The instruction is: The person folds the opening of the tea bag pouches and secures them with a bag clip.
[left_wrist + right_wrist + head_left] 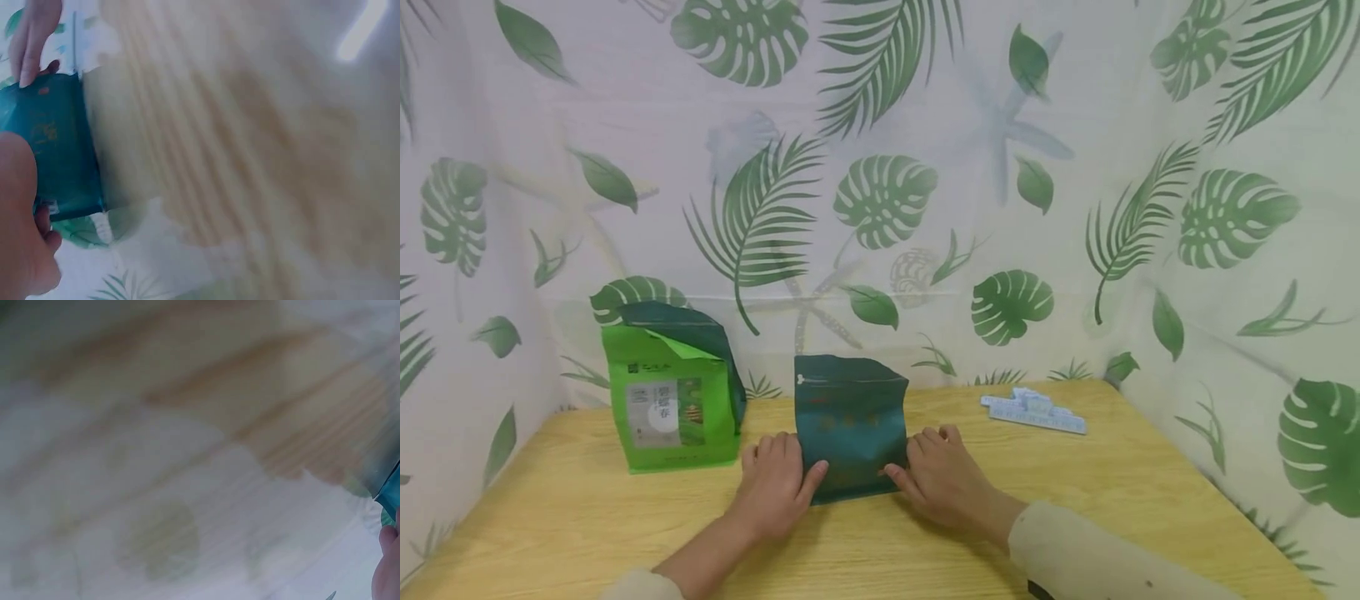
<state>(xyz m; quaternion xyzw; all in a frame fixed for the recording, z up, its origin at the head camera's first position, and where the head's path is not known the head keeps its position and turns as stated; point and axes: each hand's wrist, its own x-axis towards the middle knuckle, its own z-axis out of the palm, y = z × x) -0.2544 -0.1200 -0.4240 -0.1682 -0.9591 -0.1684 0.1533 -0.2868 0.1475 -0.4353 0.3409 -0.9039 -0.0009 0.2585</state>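
Note:
A dark teal stand-up pouch [850, 417] stands upright on the wooden table, its crimped top edge uppermost. My left hand [777, 483] grips its left side low down, thumb across the front and fingers round the edge. On the opposite side my right hand [947, 479] holds the lower right edge in the same way. The left wrist view has the pouch [59, 144] at its left border, between my left hand [22, 212] and my right hand [37, 37]. Only a corner of the pouch [391, 490] and part of my right hand [387, 565] show in the right wrist view.
A bright green tea bag [673, 400] with a printed label stands at the back left, in front of another dark teal pouch [726, 333]. Several pale blue strips [1033, 410] lie piled at the back right. Leaf-patterned cloth [880, 125] hangs behind the table [865, 550].

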